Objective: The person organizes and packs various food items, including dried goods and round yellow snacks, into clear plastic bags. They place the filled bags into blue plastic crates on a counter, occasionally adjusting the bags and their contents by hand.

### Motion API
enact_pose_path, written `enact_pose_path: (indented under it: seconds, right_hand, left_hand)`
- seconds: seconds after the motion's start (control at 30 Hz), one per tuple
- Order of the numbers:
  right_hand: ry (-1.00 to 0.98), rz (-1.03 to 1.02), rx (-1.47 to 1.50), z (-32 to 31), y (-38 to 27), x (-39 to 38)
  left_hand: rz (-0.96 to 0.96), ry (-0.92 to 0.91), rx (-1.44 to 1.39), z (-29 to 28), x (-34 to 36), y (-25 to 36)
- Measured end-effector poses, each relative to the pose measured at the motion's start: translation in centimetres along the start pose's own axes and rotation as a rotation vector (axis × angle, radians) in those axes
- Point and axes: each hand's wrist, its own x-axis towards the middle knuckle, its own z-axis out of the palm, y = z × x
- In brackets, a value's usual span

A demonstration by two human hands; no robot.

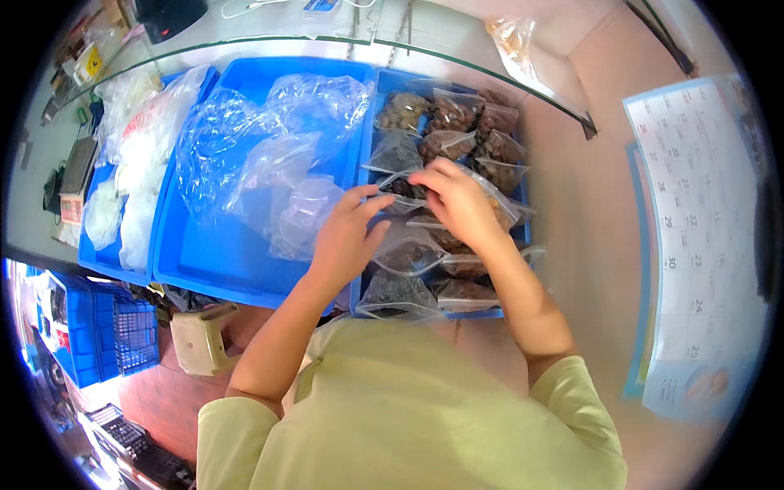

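A blue tray (523, 233) on the right holds several transparent zip bags with brown and dark lumpy contents. Both hands are over a bag of dark pieces (403, 186) in its middle. My left hand (353, 227) reaches from the tray's left side, fingers bent but apart, fingertips touching the bag's top edge. My right hand (454, 200) has curled fingers closed on that bag's top at its right; the fingertips are partly hidden. Other filled bags, such as a grey-dark one (394, 294) nearer me, lie around them.
A middle blue tray (212, 269) holds crumpled plastic bags; another (98, 253) holds white bags. A glass shelf (327, 39) crosses the back. A calendar (694, 245) hangs at right. A stool (200, 335) and blue crates (90, 327) stand lower left.
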Motion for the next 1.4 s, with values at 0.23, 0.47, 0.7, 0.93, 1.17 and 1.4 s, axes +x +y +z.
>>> enact_pose_path:
  seconds: [0.23, 0.47, 0.7, 0.93, 1.17, 1.4]
  right_hand:
    - [-0.002, -0.006, 0.072, -1.7, -2.9, -3.9]
    - [-0.495, 0.082, 0.219, 1.8, -7.7, -12.2]
    - [-0.529, 0.098, -0.016, 3.6, -9.0, -10.9]
    - [-0.424, -0.289, -0.311, 8.1, -6.9, -10.8]
    - [-0.519, -0.259, -0.5, 9.0, -7.7, -11.9]
    - [-0.372, -0.265, -0.513, 8.1, -8.0, -11.9]
  left_hand:
    - [-0.056, -0.08, -0.087, -3.2, -4.5, 1.1]
    - [-0.006, -0.325, 0.071, -2.5, -10.0, 2.8]
    - [-0.147, -0.26, 0.043, -0.1, -10.7, 2.9]
    - [-0.129, -0.173, 0.113, -0.4, -10.7, 3.4]
    - [-0.049, -0.132, 0.13, -0.7, -10.9, 3.4]
    - [-0.07, -0.125, -0.112, -2.9, -5.8, 2.9]
